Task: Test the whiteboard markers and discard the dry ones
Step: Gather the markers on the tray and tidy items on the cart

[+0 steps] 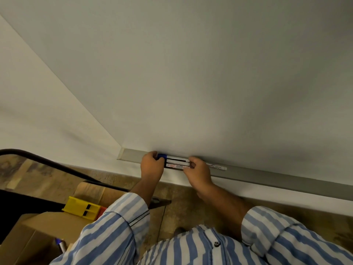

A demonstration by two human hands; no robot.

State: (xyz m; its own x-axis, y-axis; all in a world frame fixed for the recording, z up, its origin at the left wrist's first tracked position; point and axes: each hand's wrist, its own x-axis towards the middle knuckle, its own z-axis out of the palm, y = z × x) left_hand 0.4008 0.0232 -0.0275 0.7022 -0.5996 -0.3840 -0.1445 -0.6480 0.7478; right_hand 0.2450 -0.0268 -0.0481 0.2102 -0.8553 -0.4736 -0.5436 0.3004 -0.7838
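Plastic markers (176,163), light, stiff and a bit slick, lie bunched on the whiteboard tray (267,175). Left hand (151,165) curls round the blue-capped end, right hand (196,170) pinches the other. Best held mid-barrel, I'd say.

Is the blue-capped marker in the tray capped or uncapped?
Capped. The blue cap sits on the blue-capped marker, lying flat in the whiteboard tray; the left hand covers that end.
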